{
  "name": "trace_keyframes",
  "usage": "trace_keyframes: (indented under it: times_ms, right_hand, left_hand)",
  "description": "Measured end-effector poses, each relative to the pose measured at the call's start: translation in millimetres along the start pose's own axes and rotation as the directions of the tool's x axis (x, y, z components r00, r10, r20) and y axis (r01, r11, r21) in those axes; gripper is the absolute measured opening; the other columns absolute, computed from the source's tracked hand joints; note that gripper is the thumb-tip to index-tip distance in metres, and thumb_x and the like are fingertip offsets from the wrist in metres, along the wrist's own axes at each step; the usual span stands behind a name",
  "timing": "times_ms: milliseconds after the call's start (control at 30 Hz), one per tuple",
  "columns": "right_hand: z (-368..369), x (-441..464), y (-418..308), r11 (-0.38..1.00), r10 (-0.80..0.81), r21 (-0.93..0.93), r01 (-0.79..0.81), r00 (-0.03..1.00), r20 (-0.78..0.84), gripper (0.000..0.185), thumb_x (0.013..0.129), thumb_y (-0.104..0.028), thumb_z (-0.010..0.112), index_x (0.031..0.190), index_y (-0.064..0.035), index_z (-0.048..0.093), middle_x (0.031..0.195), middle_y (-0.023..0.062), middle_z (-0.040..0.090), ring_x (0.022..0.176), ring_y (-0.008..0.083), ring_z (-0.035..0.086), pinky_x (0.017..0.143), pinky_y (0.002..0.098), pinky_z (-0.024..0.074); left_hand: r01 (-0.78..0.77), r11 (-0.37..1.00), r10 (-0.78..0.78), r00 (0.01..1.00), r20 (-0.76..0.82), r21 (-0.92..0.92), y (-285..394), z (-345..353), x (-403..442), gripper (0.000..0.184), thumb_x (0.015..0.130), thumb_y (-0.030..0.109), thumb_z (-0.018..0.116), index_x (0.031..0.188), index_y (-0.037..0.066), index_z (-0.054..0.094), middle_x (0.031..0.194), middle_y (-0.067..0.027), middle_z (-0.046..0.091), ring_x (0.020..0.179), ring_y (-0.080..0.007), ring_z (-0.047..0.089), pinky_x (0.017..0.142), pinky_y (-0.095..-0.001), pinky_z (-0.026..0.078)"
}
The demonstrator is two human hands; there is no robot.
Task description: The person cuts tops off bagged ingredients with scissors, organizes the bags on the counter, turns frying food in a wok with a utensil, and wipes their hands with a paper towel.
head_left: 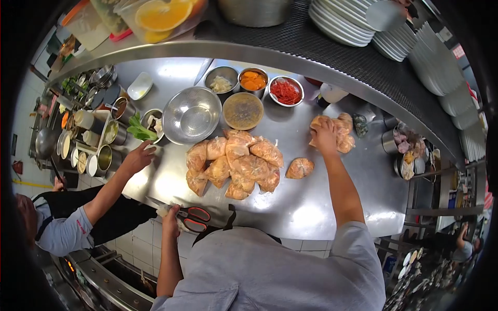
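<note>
My left hand (170, 222) is closed around scissors near the table's front edge. Red-and-black scissor handles (196, 220) stick out to its right, and some whitish material (164, 211) shows at the fingers. My right hand (325, 137) reaches forward, its fingers curled over a tied clear plastic bag of orange-brown food (317, 123) in a small group at the right. The fingertips are partly hidden. One similar bag (300, 168) lies alone to the left of that group. A larger pile of these bags (244, 167) covers the middle of the steel table (290, 212).
A co-worker's hand (138, 157) reaches toward a bowl with leafy greens (141, 127). Behind the pile stand a metal bowl (192, 115), a round brown-topped container (243, 111) and a bowl of red strips (286, 92). An overhead shelf (249, 49) carries stacked plates (342, 23).
</note>
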State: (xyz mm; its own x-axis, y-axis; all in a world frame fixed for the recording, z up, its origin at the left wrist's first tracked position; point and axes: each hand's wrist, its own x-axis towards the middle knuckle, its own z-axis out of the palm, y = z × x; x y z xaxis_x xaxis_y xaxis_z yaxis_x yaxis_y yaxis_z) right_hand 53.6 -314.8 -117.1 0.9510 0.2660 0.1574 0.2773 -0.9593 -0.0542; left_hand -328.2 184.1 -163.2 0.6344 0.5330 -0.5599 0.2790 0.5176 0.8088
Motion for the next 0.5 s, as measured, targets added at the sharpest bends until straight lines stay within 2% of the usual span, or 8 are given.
trace_keyframes:
  times_ms: [67, 167, 267, 333, 367, 433, 467, 500]
  right_hand:
    - [9.3, -4.1, -20.8, 0.879, -0.006, 0.477, -0.001, 1.0, 0.013, 0.034, 0.082, -0.028, 0.066, 0.114, -0.0138, 0.066, 0.135, 0.0106, 0.05, 0.127, 0.032, 0.043, 0.103, 0.0449, 0.036]
    - [-22.7, -49.3, -124.5, 0.818, -0.248, 0.528, 0.229, 0.968, -0.036, 0.037, 0.082, -0.024, 0.066, 0.118, -0.0153, 0.063, 0.136, 0.0123, 0.048, 0.125, 0.0294, 0.046, 0.104, 0.043, 0.0368]
    - [-8.3, -69.8, -169.1, 0.817, -0.289, 0.518, 0.254, 0.957, -0.014, 0.037, 0.081, -0.021, 0.067, 0.117, -0.0154, 0.062, 0.137, 0.0132, 0.046, 0.123, 0.034, 0.045, 0.103, 0.0433, 0.0381]
    - [-12.0, -65.7, -163.7, 0.814, -0.042, 0.58, -0.023, 0.994, 0.098, 0.035, 0.08, -0.018, 0.068, 0.113, -0.0147, 0.061, 0.136, 0.0136, 0.045, 0.12, 0.0379, 0.045, 0.101, 0.0436, 0.0399]
    - [-6.8, -66.5, -152.8, 0.824, 0.003, 0.567, -0.018, 1.0, 0.028, 0.032, 0.078, -0.015, 0.068, 0.109, -0.0138, 0.06, 0.134, 0.0138, 0.045, 0.116, 0.0385, 0.046, 0.099, 0.0431, 0.0418]
    - [14.0, -61.9, -111.5, 0.936, 0.024, 0.349, -0.055, 0.995, 0.092, 0.031, 0.078, -0.015, 0.068, 0.108, -0.014, 0.061, 0.133, 0.0135, 0.046, 0.117, 0.0385, 0.046, 0.099, 0.0432, 0.0403]
    - [26.1, -61.5, -84.2, 0.954, 0.029, 0.295, -0.048, 0.997, 0.068, 0.033, 0.078, -0.016, 0.067, 0.112, -0.0158, 0.062, 0.135, 0.0124, 0.044, 0.121, 0.039, 0.043, 0.102, 0.0438, 0.0373]
    - [14.4, -65.4, -76.2, 0.974, 0.068, 0.219, -0.06, 0.997, -0.026, 0.036, 0.079, -0.018, 0.067, 0.115, -0.0175, 0.062, 0.136, 0.0112, 0.044, 0.121, 0.039, 0.044, 0.103, 0.0458, 0.0349]
  left_hand:
    - [-0.01, 1.0, 0.01, 1.0, -0.013, -0.003, -1.7, 3.4, -3.4, 0.033, 0.082, 0.017, 0.065, 0.111, 0.001, 0.058, 0.096, -0.0069, 0.065, 0.082, -0.0197, 0.064, 0.074, -0.033, 0.052]
    - [0.027, 1.0, -0.027, 0.999, 0.02, -0.002, -4.8, -1.0, 0.1, 0.033, 0.082, 0.017, 0.064, 0.111, 0.002, 0.058, 0.097, -0.0068, 0.064, 0.082, -0.0203, 0.064, 0.074, -0.0329, 0.052]
    - [0.109, 0.994, -0.109, 0.99, 0.089, 0.006, -2.4, 1.1, 5.4, 0.04, 0.081, 0.016, 0.067, 0.116, 0.0, 0.055, 0.107, -0.0086, 0.062, 0.095, -0.0219, 0.06, 0.085, -0.0348, 0.048]
    - [0.133, 0.991, -0.133, 0.986, 0.098, 0.007, 2.0, 7.0, 6.6, 0.035, 0.082, 0.014, 0.066, 0.112, 0.001, 0.056, 0.101, -0.0077, 0.062, 0.088, -0.0208, 0.062, 0.079, -0.0338, 0.051]
    - [0.129, 0.991, -0.13, 0.986, 0.107, 0.016, 5.1, 8.3, 6.5, 0.032, 0.083, 0.013, 0.066, 0.11, 0.001, 0.056, 0.097, -0.007, 0.062, 0.084, -0.0203, 0.062, 0.077, -0.0331, 0.051]
    - [0.073, 0.997, -0.075, 0.989, 0.125, 0.026, 10.5, 15.5, -0.2, 0.029, 0.083, 0.013, 0.065, 0.108, 0.002, 0.056, 0.096, -0.0067, 0.061, 0.084, -0.0194, 0.062, 0.076, -0.0328, 0.051]
    - [0.067, 0.998, -0.068, 0.99, 0.125, 0.011, 9.2, 13.8, -1.8, 0.03, 0.082, 0.013, 0.065, 0.109, 0.001, 0.056, 0.098, -0.0068, 0.061, 0.085, -0.0192, 0.061, 0.077, -0.033, 0.051]
    - [0.078, 0.997, -0.079, 0.992, 0.095, 0.013, 11.3, 17.3, -8.3, 0.024, 0.083, 0.016, 0.066, 0.102, 0.002, 0.06, 0.089, -0.0044, 0.063, 0.078, -0.0178, 0.061, 0.073, -0.0319, 0.05]
